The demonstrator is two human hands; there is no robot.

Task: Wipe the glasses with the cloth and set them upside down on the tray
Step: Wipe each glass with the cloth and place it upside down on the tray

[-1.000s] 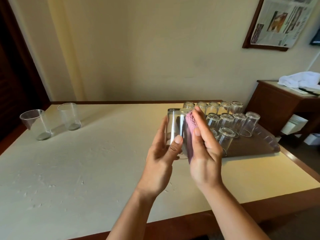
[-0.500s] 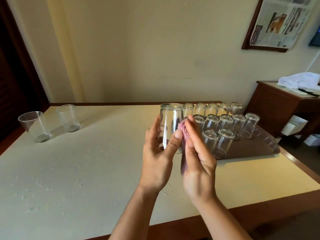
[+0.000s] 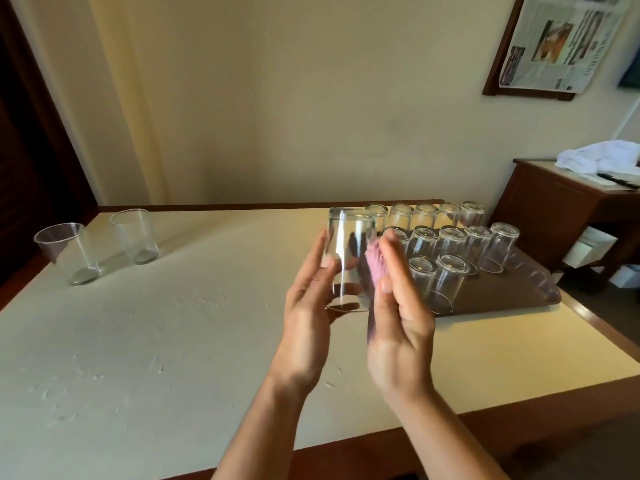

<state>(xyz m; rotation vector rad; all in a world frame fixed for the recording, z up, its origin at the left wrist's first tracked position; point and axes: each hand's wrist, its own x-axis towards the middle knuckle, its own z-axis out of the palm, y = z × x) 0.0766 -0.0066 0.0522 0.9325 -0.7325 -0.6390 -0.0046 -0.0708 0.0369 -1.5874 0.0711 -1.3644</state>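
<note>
above the desk (image 3: 173,341), mid-frame, both hands hold one glass (image 3: 349,265) upside down, base up, rim down, off the surface. left hand (image 3: 308,317) grips it: fingers up along the left side, thumb across the front near the rim. right hand (image 3: 398,306) has its fingers fairly straight, pressing a pink cloth (image 3: 372,268) against the glass's right side; cloth sits between palm/fingers & glass, a strip hanging down toward the wrist. fingertips blurred, so exact contact there is unclear.

just right of the hands, a brown tray (image 3: 512,292) lies on the desk w/ inverted glasses (image 3: 450,237) in three rows: back row by the wall, middle row, & two at the front. they stand close together, some touching.

far left on the desk, two upright glasses (image 3: 100,244) stand near each other, well apart from the tray.

right bg: wooden side table (image 3: 554,202) w/ a white towel (image 3: 599,157) on top. framed newspaper (image 3: 561,39) on the wall.
</note>
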